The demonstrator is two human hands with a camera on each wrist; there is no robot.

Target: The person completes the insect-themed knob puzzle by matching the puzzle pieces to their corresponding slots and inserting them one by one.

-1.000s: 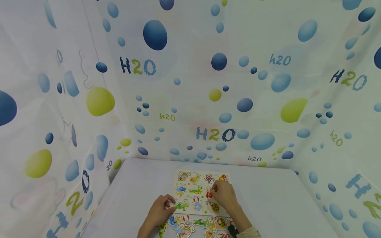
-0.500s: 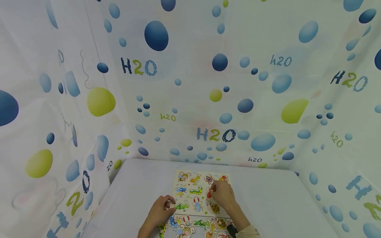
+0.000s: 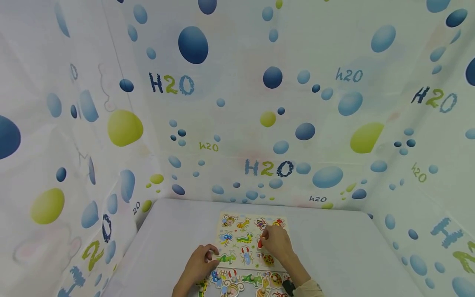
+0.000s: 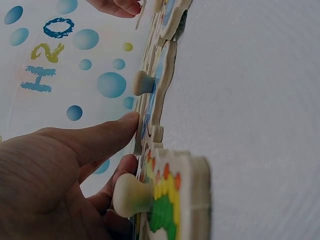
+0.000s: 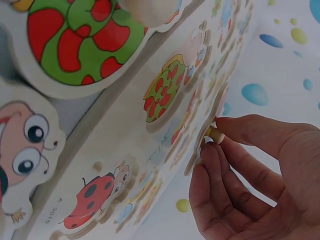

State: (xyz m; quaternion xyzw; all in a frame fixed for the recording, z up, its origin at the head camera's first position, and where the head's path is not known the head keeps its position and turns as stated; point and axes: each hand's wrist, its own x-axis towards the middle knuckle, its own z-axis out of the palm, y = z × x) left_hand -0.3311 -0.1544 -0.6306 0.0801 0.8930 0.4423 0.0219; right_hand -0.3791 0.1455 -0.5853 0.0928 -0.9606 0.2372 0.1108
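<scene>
A pale wooden puzzle board [image 3: 237, 266] printed with insects lies on the white table. My right hand [image 3: 278, 243] is over its right side, pinching the small knob [image 5: 216, 135] of a puzzle piece [image 5: 202, 147]. That piece shows red in the head view and stands nearly edge-on in the right wrist view; its picture is mostly hidden. At the board's lower left edge rests my left hand [image 3: 198, 264], thumb and fingertips touching the edge, fingers loosely bent. Nearest to it is a loose knobbed piece [image 4: 167, 212] in green, yellow and red.
Several loose knobbed pieces lie along the board's near edge, among them a bee piece [image 3: 230, 287], a grasshopper piece [image 3: 251, 277] and a snail piece [image 5: 75, 55]. Behind the table [image 3: 326, 243] hangs a white sheet [image 3: 237, 123] with blue and green spots.
My right hand has tilted the red piece slightly at nearly the same spot over the board. The left hand stays at the board's edge.
</scene>
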